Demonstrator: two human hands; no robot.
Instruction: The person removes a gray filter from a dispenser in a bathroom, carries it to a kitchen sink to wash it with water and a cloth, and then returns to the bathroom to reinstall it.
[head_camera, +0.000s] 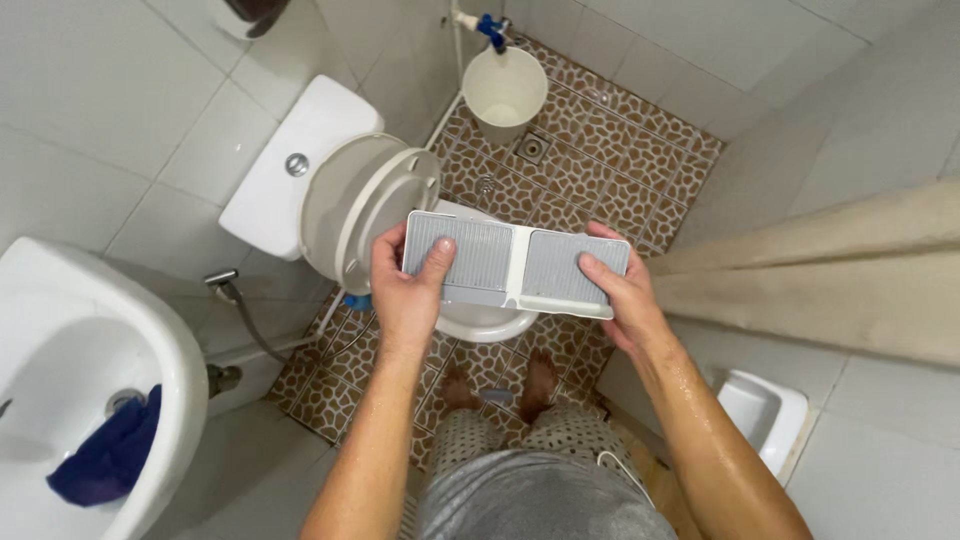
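I hold a flat white rectangular frame with two grey ribbed mesh panels (515, 264) level over the toilet bowl. My left hand (403, 290) grips its left end, thumb on top of the left panel. My right hand (622, 296) grips its right end, thumb across the right panel. Both forearms look wet. Under the frame sits the white toilet (330, 180), with lid and seat raised against the cistern. My bare feet (500, 385) stand on the brown pebble-pattern floor (600, 160) below.
A white sink (90, 350) at the left holds a blue cloth (110, 450). A white bucket (505, 90) stands under a blue tap in the far corner beside a floor drain (533, 147). A beige curtain (830, 270) hangs at the right, above a small white tray (765, 412).
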